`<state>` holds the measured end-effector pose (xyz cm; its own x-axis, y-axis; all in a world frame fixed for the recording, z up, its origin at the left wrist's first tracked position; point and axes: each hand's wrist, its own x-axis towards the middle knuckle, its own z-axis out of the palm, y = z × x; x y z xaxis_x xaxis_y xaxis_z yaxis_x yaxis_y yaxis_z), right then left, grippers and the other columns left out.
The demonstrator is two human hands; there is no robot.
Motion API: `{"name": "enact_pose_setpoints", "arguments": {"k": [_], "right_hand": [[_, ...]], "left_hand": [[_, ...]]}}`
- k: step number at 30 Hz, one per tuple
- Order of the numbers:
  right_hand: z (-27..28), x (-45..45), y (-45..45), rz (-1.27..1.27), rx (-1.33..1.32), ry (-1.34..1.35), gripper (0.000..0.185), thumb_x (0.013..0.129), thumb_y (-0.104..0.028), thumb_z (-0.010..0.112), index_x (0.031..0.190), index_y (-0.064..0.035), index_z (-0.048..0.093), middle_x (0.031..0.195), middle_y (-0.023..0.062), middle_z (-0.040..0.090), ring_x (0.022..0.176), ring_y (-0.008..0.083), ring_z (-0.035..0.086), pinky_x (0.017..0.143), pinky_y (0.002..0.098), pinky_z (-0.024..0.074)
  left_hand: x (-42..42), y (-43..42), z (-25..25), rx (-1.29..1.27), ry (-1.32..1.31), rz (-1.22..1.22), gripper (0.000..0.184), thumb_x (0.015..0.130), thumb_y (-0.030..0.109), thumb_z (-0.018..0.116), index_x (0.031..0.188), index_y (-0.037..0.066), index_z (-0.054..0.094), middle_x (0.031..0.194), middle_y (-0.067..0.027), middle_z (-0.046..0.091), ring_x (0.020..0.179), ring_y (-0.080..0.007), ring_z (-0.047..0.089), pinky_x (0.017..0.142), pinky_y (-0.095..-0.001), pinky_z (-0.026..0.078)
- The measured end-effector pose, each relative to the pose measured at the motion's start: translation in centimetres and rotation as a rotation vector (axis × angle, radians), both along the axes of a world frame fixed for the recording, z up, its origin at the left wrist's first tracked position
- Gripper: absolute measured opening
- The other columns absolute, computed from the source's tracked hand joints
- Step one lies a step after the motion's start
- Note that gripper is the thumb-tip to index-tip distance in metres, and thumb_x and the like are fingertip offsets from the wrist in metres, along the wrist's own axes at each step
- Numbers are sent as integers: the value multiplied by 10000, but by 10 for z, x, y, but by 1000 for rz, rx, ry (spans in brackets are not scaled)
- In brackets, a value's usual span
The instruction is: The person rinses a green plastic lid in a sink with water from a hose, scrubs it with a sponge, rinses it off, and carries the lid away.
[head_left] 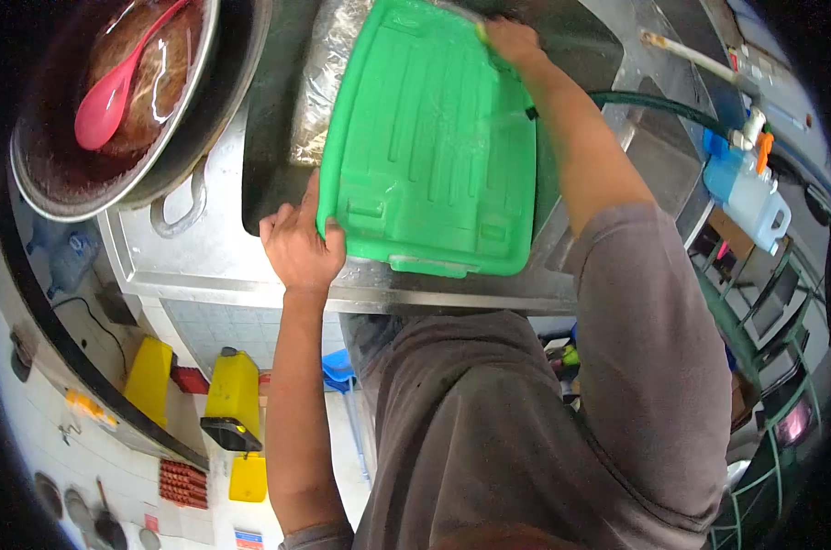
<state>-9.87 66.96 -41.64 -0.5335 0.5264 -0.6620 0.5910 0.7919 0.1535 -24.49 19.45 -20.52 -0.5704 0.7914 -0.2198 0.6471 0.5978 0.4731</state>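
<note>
A green plastic bin lid (434,137) lies tilted over the metal sink, its ribbed face up and wet-looking. My left hand (305,243) grips the lid's near left edge, thumb on top and fingers along the side. At the far right edge, my right hand (512,44) is closed and pressed on the lid. A bit of a yellow sponge (481,33) shows by its fingertips, the rest hidden under the hand. Beneath my right forearm, the dark end of a green hose (659,99) points at the lid, with a faint spray of water.
Left of the sink (261,197) stands a large pot (204,119) under a basin of brown liquid with a pink ladle (108,105). A clear plastic-wrapped bundle (319,92) sits in the sink. A blue jug (746,197) is at right; yellow jerrycans (232,394) stand below.
</note>
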Motion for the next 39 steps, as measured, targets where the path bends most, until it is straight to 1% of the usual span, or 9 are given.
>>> {"name": "enact_pose_setpoints", "arguments": {"k": [3, 6, 10, 13, 16, 25, 34, 37, 39], "right_hand": [[16, 8, 0, 71, 21, 65, 421, 1045, -311, 437, 1352, -122, 654, 1420, 188, 634, 1279, 357, 631, 1069, 483, 511], [7, -30, -7, 277, 66, -387, 372, 1015, -225, 505, 1250, -26, 713, 1310, 241, 689, 1172, 386, 692, 990, 487, 567], [-24, -17, -27, 262, -52, -108, 327, 973, -117, 526, 1177, 65, 705, 1249, 260, 709, 1100, 417, 718, 924, 536, 584], [21, -17, -90, -212, -20, 140, 341, 1011, -178, 509, 1267, 4, 642, 1273, 214, 705, 1155, 409, 686, 944, 556, 541], [86, -4, -154, -172, 47, 375, 361, 1006, -186, 550, 1287, 32, 611, 1162, 241, 709, 1108, 419, 682, 956, 562, 523], [64, 34, -182, -141, 277, 775, 454, 948, -187, 668, 1365, -45, 559, 1218, 212, 661, 1106, 420, 649, 1022, 528, 493], [195, 133, -236, -190, -215, 530, 295, 879, 24, 603, 1152, -14, 708, 1073, 229, 659, 1013, 467, 644, 931, 495, 531], [241, 158, -248, -54, -279, 432, 355, 842, 29, 705, 1192, -31, 708, 1131, 192, 650, 1068, 391, 642, 941, 473, 534], [260, 163, -262, 67, -286, 370, 254, 858, 10, 650, 1101, -15, 718, 1136, 200, 620, 1092, 393, 612, 948, 475, 523]], "left_hand": [[-2, 0, -2, 34, 7, 9, 672, 769, 279, 565, 1419, 137, 662, 658, -77, 627, 689, -251, 591, 790, -390, 412], [-1, 2, -6, 39, 30, 10, 667, 771, 282, 565, 1416, 142, 663, 664, -79, 642, 697, -251, 594, 781, -386, 409], [1, 3, -7, 13, 30, 13, 651, 781, 256, 563, 1417, 163, 666, 682, -92, 634, 696, -252, 598, 765, -391, 412], [3, 1, -4, 23, 21, 15, 648, 788, 236, 556, 1424, 178, 664, 683, -98, 620, 689, -248, 599, 770, -392, 422], [1, 3, -6, 16, 54, 7, 637, 793, 255, 564, 1416, 171, 671, 656, -87, 627, 685, -236, 598, 770, -387, 418], [3, 3, -6, 14, 82, 5, 592, 827, 278, 551, 1391, 163, 690, 635, -86, 623, 665, -239, 595, 764, -388, 424], [2, 1, -9, 29, 85, 12, 589, 864, 314, 535, 1433, 209, 648, 688, -95, 686, 715, -246, 659, 785, -403, 437], [3, 1, -10, 55, 72, 32, 578, 867, 322, 531, 1423, 222, 652, 680, -101, 689, 727, -246, 675, 791, -403, 441], [3, 0, -9, 51, 73, 33, 572, 867, 327, 531, 1414, 219, 657, 675, -110, 690, 730, -249, 683, 792, -403, 443]]}}
